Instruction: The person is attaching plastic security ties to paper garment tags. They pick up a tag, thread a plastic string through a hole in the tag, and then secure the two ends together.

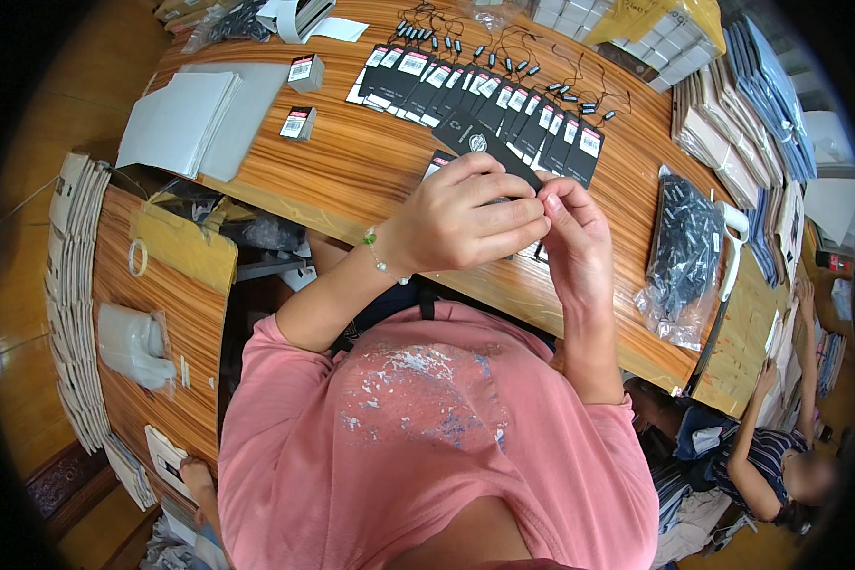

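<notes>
A black hang tag (485, 144) with a white round emblem slants up between my hands over the wooden table. My left hand (461, 217) is closed round its lower part, the fingers covering much of it. The thumb and fingers of my right hand (578, 228) pinch at the tag's lower right corner, against my left fingertips; any string there is too small to make out. Just beyond lies an overlapping row of black hang tags (484, 100) with barcode labels, their dark strings (518, 62) fanned out at the far side. Another labelled tag (437, 162) shows partly behind my left hand.
Two small label stacks (297, 123) and white sheets (176, 123) lie at left. A bag of dark strings (682, 252) and a white-handled tool (732, 242) lie at right. Folded garments (727, 133) and boxes (670, 52) stand far right. Another person (765, 465) works at lower right.
</notes>
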Available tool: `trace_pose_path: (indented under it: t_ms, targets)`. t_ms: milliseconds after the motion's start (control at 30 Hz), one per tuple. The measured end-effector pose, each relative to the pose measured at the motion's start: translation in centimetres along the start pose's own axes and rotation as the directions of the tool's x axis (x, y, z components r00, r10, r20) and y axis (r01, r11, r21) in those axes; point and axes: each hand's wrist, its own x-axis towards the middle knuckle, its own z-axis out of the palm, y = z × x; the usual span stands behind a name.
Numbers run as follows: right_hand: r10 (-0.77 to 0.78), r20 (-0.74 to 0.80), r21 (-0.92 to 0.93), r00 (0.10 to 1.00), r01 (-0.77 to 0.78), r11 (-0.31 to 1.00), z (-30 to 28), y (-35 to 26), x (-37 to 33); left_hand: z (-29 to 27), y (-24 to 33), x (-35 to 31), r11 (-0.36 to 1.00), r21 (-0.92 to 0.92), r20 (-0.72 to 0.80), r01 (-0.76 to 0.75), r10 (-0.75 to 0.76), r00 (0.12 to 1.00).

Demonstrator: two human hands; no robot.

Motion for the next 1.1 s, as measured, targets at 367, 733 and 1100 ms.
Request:
trace_pose_path:
  t_ms: [367,733,1100]
  targets:
    - [-0.136,0.097,-0.136,0.986,0.149,0.979,0.0,0.3,0.1,-1.2,0.4,-0.9,0.991,-0.096,0.078,0.094,-0.087,0.993]
    - [-0.366,0.186,0.135,0.912,0.345,0.929,0.7,-1.5,0.7,0.6,2.6,-3.4,0.719,-0.497,0.018,0.485,-0.551,0.834]
    - [-0.36,0.183,-0.022,0.915,0.37,0.929,2.1,-2.8,-1.0,0.4,-5.3,-7.3,0.669,-0.026,0.412,0.743,-0.67,0.618]
